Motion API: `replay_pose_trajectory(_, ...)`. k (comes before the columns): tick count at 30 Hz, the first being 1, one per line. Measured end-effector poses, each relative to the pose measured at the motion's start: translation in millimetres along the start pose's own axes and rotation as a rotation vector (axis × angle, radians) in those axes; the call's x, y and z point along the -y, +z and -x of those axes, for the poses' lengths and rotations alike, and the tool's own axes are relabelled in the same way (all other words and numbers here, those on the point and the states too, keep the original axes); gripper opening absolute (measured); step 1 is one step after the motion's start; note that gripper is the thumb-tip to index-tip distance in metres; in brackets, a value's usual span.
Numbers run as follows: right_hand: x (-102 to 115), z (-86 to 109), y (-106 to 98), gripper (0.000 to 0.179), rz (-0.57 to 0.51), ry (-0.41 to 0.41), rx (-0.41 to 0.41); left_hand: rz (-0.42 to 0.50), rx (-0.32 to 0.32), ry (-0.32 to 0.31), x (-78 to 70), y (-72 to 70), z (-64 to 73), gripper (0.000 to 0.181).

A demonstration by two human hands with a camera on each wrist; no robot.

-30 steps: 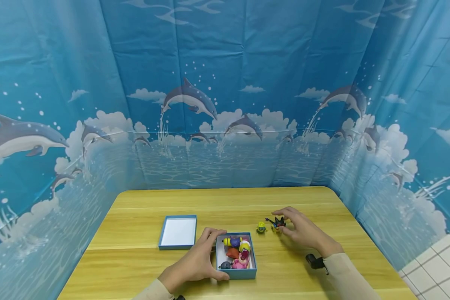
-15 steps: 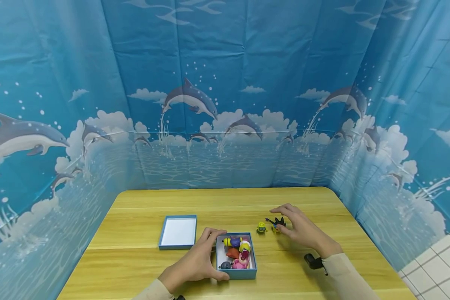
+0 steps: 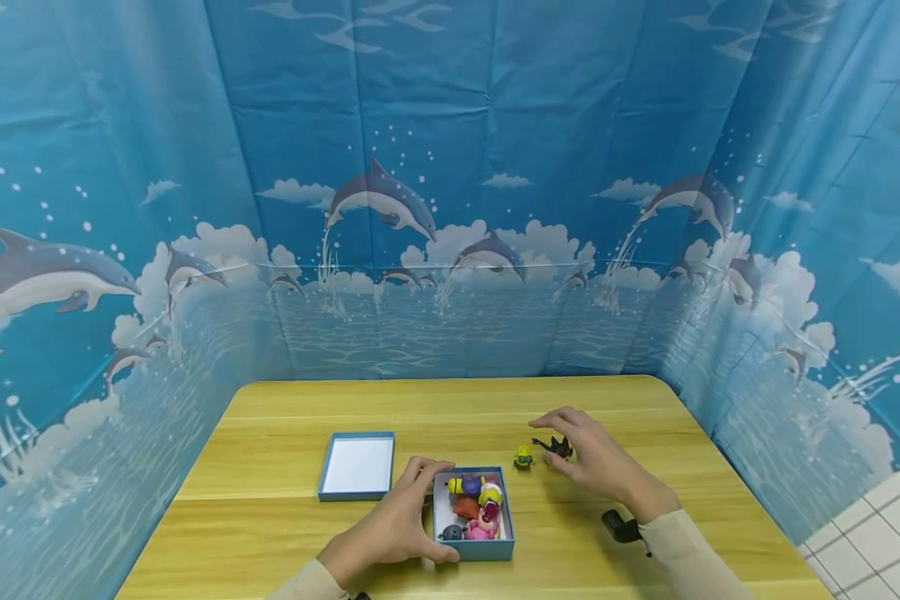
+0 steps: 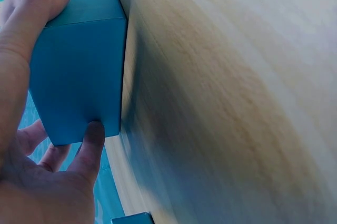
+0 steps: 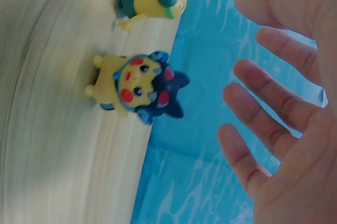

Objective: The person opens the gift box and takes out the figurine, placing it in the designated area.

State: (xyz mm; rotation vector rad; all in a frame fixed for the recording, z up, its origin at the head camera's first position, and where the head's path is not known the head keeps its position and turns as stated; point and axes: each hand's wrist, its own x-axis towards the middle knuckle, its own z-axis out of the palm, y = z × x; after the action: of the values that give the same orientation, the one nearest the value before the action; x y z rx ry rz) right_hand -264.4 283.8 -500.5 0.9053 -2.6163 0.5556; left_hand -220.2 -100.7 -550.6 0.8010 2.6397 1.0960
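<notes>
My left hand (image 3: 390, 525) grips the left side of an open blue box (image 3: 487, 550), thumb at its near wall and fingers at the far corner. The left wrist view shows the box wall (image 4: 79, 76) between them. Inside lie several toy figures, among them a pink one (image 3: 482, 527), a grey one (image 3: 452, 532) and a purple-and-yellow one (image 3: 467, 485). My right hand (image 3: 603, 467) hovers, fingers spread, by a yellow toy figure with a dark eared hood (image 5: 131, 84). That figure stands on the table, apart from the fingers. Beside it stands a goggled yellow minion figure (image 5: 152, 0).
A blue-rimmed lid (image 3: 356, 467) lies with its white inside up, left of the box. The wooden table (image 3: 270, 433) ends at a blue dolphin curtain (image 3: 450, 325) at the back and sides.
My right hand has shifted slightly left and up, so its thumb now covers more of the hooded figure in the head view. The left hand and box have stayed in place.
</notes>
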Motion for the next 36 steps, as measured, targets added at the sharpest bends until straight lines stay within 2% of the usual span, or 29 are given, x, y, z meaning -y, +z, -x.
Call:
replay_pose_trajectory(7, 10, -5.9, 1, 0.053, 0.028, -0.044, 0.002, 0.006, -0.004, -0.002, -1.0, -1.1, 0.9, 0.121)
replay_pose_trajectory(19, 35, -10.6, -1, 0.056, 0.024, -0.035, 0.071, 0.002, -0.008, -0.002, -0.5, -0.2, 1.2, 0.119)
replay_pose_trajectory(28, 50, -16.2, -2, 0.056, 0.017, -0.104, 0.079, 0.004, -0.005, 0.008, -0.8, -1.0, 1.9, 0.121)
replay_pose_trajectory(36, 60, -19.5, 2, 0.054, 0.018, -0.128, 0.103, 0.004, -0.005, 0.014, -0.5, -0.6, 1.4, 0.122)
